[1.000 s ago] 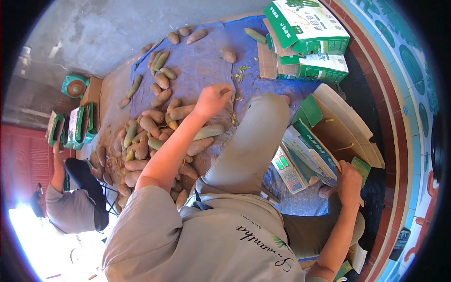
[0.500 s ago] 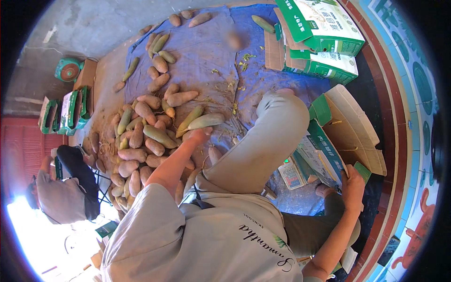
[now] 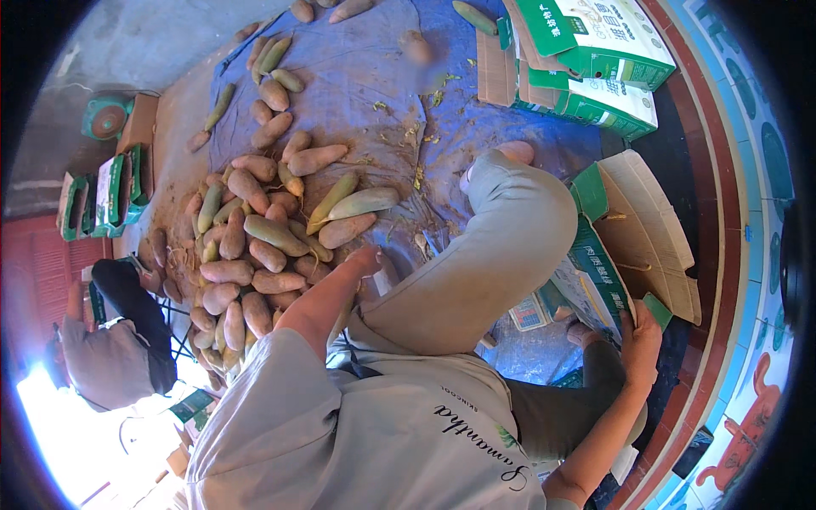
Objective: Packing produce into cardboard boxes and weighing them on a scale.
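Note:
My left hand [image 3: 367,261] is at the near edge of a heap of dusty radishes, some green and some soil-brown. Its fingertips are beside a pale radish [image 3: 387,274] lying against my bent leg; whether they grip it is not clear. Just beyond the hand are a brown radish [image 3: 347,230] and a long green radish [image 3: 364,203]. At the right, my right hand [image 3: 641,344] is closed on the near edge of an open green cardboard box [image 3: 605,276], whose brown flaps stand spread. The box's inside is mostly hidden.
A blue tarp [image 3: 365,93] strewn with leaf scraps lies under the radishes. Green-and-white boxes [image 3: 595,51] are stacked at the far right. A scale [image 3: 530,313] sits beyond my knee. Another person [image 3: 119,348] sits at the left near more boxes [image 3: 119,191].
My left hand has moved nearer to me, away from the brown radish, which now shows whole, to beside the pale radish by my leg. My right hand stays on the box.

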`<action>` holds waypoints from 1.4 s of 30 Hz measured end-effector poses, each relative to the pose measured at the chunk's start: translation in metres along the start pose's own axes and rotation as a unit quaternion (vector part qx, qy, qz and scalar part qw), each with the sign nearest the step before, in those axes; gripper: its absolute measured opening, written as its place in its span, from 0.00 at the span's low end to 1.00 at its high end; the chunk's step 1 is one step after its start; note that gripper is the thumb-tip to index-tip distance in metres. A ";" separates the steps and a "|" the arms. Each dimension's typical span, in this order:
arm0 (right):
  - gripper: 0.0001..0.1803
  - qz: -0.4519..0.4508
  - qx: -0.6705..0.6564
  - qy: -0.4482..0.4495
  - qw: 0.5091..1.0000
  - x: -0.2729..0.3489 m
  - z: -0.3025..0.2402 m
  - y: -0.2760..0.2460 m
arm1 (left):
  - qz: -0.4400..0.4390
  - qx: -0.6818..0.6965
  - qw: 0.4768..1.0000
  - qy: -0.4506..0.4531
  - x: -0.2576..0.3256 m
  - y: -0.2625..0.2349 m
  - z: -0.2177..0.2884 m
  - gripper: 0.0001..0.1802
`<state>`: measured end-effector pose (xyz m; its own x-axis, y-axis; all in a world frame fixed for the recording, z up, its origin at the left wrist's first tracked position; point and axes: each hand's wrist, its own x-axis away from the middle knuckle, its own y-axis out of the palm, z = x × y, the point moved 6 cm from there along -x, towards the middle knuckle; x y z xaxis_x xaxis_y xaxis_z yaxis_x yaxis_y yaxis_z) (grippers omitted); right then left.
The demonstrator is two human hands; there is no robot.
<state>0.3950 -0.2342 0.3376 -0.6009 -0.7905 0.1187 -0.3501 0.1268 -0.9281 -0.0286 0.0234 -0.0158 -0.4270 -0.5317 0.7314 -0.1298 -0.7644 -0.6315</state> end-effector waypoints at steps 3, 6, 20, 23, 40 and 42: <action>0.05 -0.002 -0.001 0.006 1.000 -0.001 0.001 0.000 | -0.049 -0.005 0.998 -0.038 0.008 0.003 0.014 0.25; 0.06 -0.004 0.011 0.010 1.000 -0.002 0.005 0.002 | -0.079 -0.029 0.995 -0.060 0.013 0.004 0.021 0.30; 0.07 -0.024 -0.020 0.037 0.999 -0.007 0.019 0.007 | -0.114 -0.036 0.989 -0.086 -0.014 0.038 0.003 0.45; 0.07 -0.035 -0.009 0.051 0.998 -0.007 0.024 0.007 | -0.153 -0.056 0.983 -0.083 -0.015 0.031 0.005 0.45; 0.06 -0.021 -0.033 0.037 0.999 -0.012 0.012 0.004 | -0.226 -0.162 0.959 -0.055 0.036 0.024 0.030 0.32; 0.06 -0.029 -0.032 0.043 0.998 -0.011 0.010 0.001 | -0.235 -0.148 0.959 -0.058 0.034 0.026 0.030 0.30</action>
<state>0.4084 -0.2315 0.3314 -0.6365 -0.7441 0.2028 -0.4290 0.1231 -0.8948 -0.0202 -0.0257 0.0005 -0.1578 -0.2039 0.9662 -0.5399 -0.8015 -0.2573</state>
